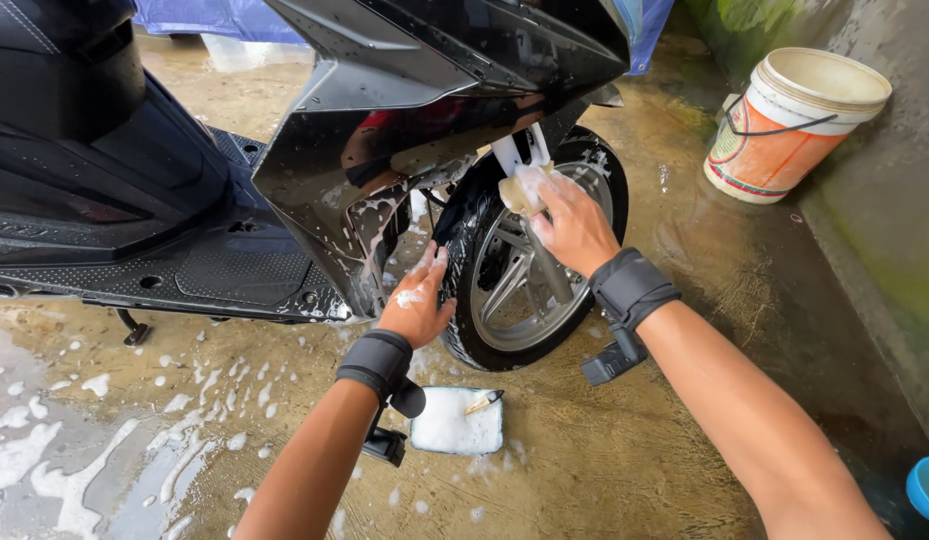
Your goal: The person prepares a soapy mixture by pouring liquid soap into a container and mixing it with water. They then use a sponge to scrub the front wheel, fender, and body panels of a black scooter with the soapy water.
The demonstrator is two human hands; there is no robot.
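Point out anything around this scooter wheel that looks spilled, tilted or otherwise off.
White soap foam is spattered across the wet concrete floor, mostly lower left. The cream and orange plastic bucket leans against the wall. Nothing looks damaged: the right hand presses a pale sponge at the black front wheel, and the left hand rests on the tyre.

You get soft, even daylight with faint shadows. The scooter's glossy black panel (425,110) mirrors surroundings, and the wet concrete floor (625,460) gleams. Focus stays sharp; the wide lens bends the frame edges slightly.
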